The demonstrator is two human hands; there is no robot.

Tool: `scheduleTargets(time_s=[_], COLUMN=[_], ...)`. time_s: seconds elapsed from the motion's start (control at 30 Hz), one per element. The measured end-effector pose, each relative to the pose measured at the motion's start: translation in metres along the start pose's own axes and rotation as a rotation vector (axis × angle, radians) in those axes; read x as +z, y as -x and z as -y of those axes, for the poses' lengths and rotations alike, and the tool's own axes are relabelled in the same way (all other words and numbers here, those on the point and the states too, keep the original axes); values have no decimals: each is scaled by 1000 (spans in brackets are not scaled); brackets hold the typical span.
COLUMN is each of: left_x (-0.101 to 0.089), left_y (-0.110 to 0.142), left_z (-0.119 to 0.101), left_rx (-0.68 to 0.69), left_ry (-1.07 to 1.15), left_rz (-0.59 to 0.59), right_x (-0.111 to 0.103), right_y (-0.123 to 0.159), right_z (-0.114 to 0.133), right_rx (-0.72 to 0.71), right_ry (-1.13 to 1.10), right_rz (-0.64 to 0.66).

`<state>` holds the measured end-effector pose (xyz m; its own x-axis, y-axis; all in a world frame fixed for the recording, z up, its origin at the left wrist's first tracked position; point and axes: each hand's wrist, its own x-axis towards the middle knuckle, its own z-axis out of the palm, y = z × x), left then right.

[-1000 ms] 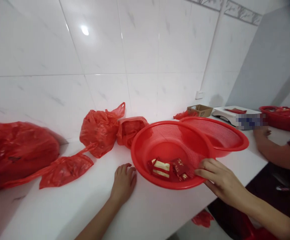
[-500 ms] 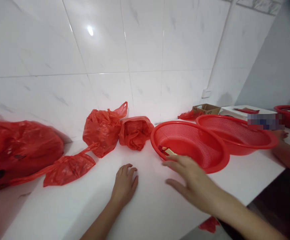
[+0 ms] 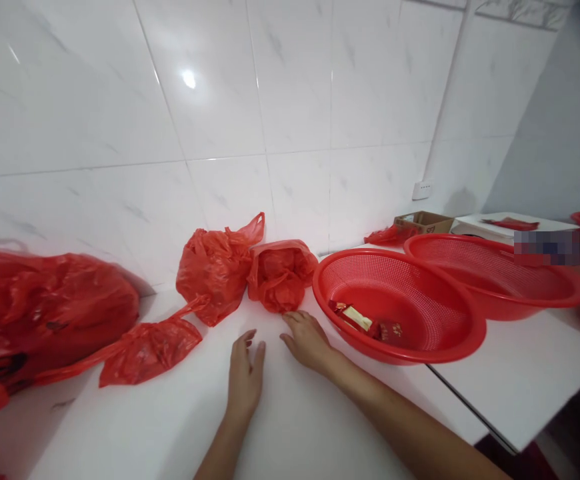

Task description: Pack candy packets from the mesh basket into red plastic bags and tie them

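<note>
While the right hand (image 3: pixel 307 339), loosely spread, reaches the near edge of the crumpled red plastic bag (image 3: pixel 281 277) by the wall, its grip unclear, the left hand (image 3: pixel 245 377) hovers half-open and empty, left of the round red perforated plastic basket (image 3: pixel 400 307).

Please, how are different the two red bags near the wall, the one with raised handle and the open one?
The handle bag stands taller; the open bag sits lower. The handle bag points a loop upward, while the open bag shows its gaping mouth. The right hand is at the open bag's lower edge, not the handle bag's. Both are crinkled red plastic.
</note>
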<state>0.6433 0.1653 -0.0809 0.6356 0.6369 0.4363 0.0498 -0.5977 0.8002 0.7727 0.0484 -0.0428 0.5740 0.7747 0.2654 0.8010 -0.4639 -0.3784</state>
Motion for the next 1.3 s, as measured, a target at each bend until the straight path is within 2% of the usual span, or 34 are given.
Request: scheduleTargets(time_s=[0.1,0.23,0.33,0.43,0.57,0.67,0.83,0.93,1.03,1.1,1.2,1.23,1.3], left_x=[-4,-5,-6,-7,-11,-22,-62,-81,-87,-85,-76,-73,-70], left_y=[-4,-4,-4,-5,-9,-15,-28,-33,-34,-32,-27,-24,-19], left_z=[-3,-4,-1,0,-1,1,6,3,-5,-13,-28,-33,-42], left_rx=[-170,-195,-217,-242,-387,-499,-727,-800,-816,-799,-755,-744,-737], left_ry=[191,224,242,307,560,699,937,1053,1115,1126,1126,1125,1130], left_rz=[-50,-22,-31,-23,-42,-98,-365,-397,-387,-380,-309,-264,-159], right_x=[-1,4,13,21,18,5,-12,-14,-20,-29,-44,-48,-51], right_y=[9,-22,-34,-14,31,50,66,76,83,84,77,72,61], right_z=[1,-3,1,10,13,4,-13,-21,-22,-13,21,35,60], right_rx=[-46,84,89,-32,-175,-128,-27,13,42,-7,-219,-304,-423], right_ry=[-2,19,0,-26,-121,-230,-297,-277,-239,-242,-308,-325,-291], right_rz=[-33,-112,-49,30,79,66,11,-29,-70,-151,-339,-362,-304])
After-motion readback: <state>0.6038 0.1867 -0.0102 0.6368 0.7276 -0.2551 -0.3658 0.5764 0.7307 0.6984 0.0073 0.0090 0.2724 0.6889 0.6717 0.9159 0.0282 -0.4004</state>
